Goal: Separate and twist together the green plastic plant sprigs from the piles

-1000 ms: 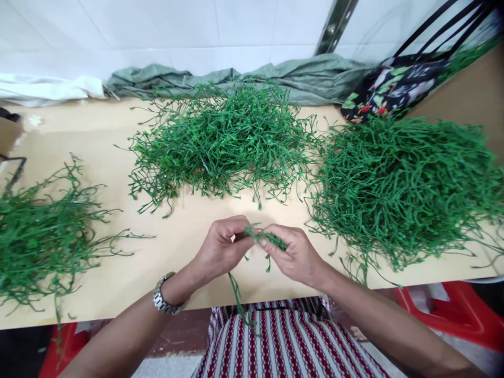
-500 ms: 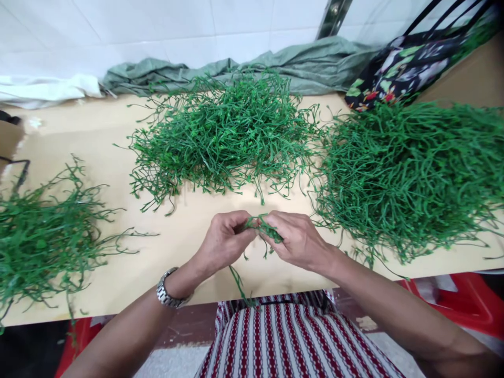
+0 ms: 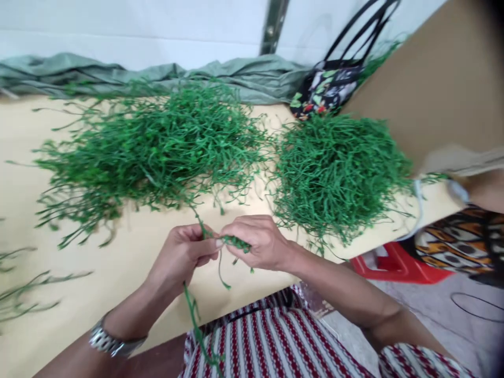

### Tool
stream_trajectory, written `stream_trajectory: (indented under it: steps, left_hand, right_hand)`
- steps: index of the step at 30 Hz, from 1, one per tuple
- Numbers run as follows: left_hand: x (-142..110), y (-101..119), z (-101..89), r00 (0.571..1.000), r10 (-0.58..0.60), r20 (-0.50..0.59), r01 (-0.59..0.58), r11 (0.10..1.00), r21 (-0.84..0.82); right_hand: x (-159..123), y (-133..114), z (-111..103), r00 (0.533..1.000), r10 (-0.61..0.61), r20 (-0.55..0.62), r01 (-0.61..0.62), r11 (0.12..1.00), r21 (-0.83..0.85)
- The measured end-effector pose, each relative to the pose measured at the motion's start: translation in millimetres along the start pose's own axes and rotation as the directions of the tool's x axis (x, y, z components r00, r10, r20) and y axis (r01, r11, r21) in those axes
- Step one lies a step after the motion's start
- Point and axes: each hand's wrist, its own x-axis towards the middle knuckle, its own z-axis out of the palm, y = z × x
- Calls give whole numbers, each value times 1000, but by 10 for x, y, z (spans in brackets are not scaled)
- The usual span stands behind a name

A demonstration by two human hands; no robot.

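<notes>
My left hand [image 3: 177, 257] is closed, thumb and fingers pinching a thin green stem, which looks like an artificial plant sprig. My right hand [image 3: 262, 241] is closed around a short bunch of green sprigs [image 3: 237, 243], its fingertips meeting those of the left. One strand stands up above the left fingers, and another curls down between the hands. Below my left palm hangs a longer green stem [image 3: 199, 325], reaching over the apron. Beyond the hands lies a wide, loose pile of green sprigs [image 3: 157, 152]. To the right is a denser pile [image 3: 334, 173].
A brown cardboard box [image 3: 433, 89] leans in at the right, beside a floral bag [image 3: 328, 89]. Grey-green cloth [image 3: 252, 81] runs along the wall. Another person's arm [image 3: 486, 189] shows at the right edge, above a red stool [image 3: 397, 265]. Stray stems [image 3: 27, 294] lie at left.
The view has swung to the right, bringing in more of the box and another person's arm. My hands stay together on the sprigs; a strand now sticks up from my left fingers.
</notes>
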Motion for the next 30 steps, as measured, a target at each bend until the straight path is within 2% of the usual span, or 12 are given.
stream_trajectory:
  steps: [4,7,11,14,17,19,21,23,26,30]
  left_hand:
    - [25,74,52,1000,-8,14,7,995,99]
    - [33,100,111,998,34,53,-43,982,184]
    - [8,88,229,989,86,119,-107,978,181]
    - [-10,80,302,985,110,132,-132,976,174]
    - [6,96,320,977,174,124,-193,966,170]
    - [35,101,303,972,206,113,-218,970,108]
    - [65,85,283,967,233,106,-237,971,26]
    - [84,48,275,950,299,91,-295,954,-48]
    - [92,-30,280,888,460,30,-456,886,-83]
    - [78,-114,252,785,618,-43,-615,786,58]
  right_hand:
    - [-10,33,-87,999,46,7,-46,999,-7]
    - [-28,4,-141,996,88,35,-86,995,-58]
    - [-78,-15,-171,994,41,96,-22,981,-191]
    - [-126,41,-196,986,61,158,-14,960,-281]
    - [-153,106,-261,975,174,138,-144,968,-204]
    - [-148,123,-305,939,330,100,-327,944,-48]
    - [-135,111,-313,863,485,142,-504,845,179]
    - [-123,77,-268,794,557,244,-604,676,422]
    - [-119,9,-140,752,547,368,-621,400,674]
    - [-120,-59,-15,669,558,491,-612,40,790]
